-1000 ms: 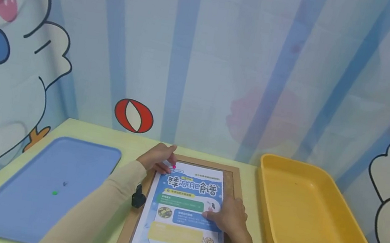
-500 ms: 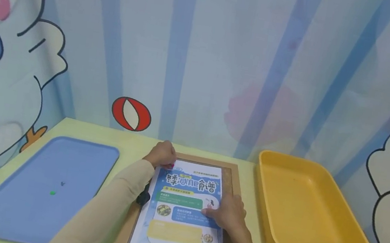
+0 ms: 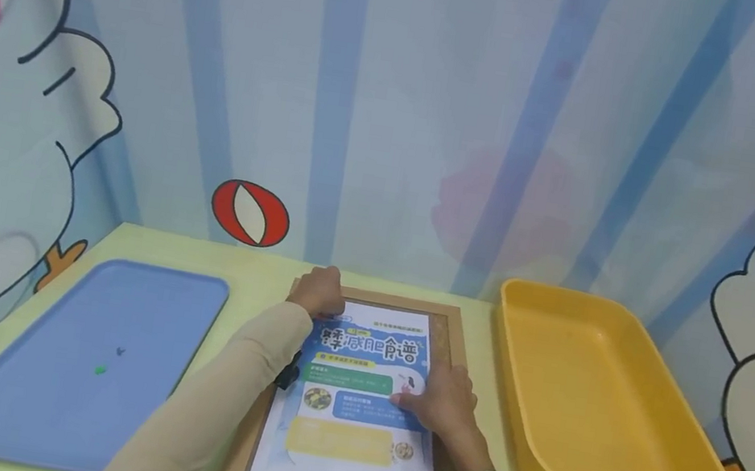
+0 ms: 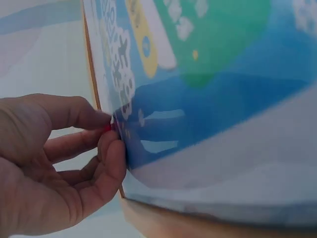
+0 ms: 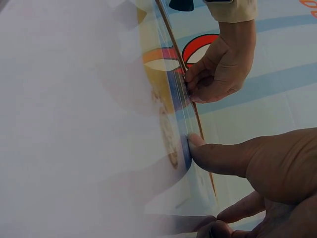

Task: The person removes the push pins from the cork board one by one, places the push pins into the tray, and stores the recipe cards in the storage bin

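Note:
A printed poster sheet (image 3: 348, 394) with blue, green and yellow blocks lies on a wood-framed board (image 3: 404, 302). At its upper left corner my left hand (image 3: 321, 292) pinches a small red pushpin (image 4: 107, 128) between thumb and fingers, against the sheet. The pin is mostly covered by the fingers and its point is hidden. My right hand (image 3: 448, 401) rests on the sheet's right side, thumb on the print and the other fingers by the board's right edge. In the right wrist view the thumb (image 5: 218, 157) touches the sheet's surface.
A blue tray (image 3: 60, 400) on the left bears a small green piece (image 3: 100, 370) and a tiny dark piece (image 3: 120, 351). To the right stands a deep yellow tray (image 3: 614, 417). Behind the pale yellow table (image 3: 269, 272) hangs a printed backdrop (image 3: 411, 110).
My left hand has turned over and lowered onto the upper left corner, so the pin is now covered in the head view. The right hand stays on the sheet; the view has shifted slightly.

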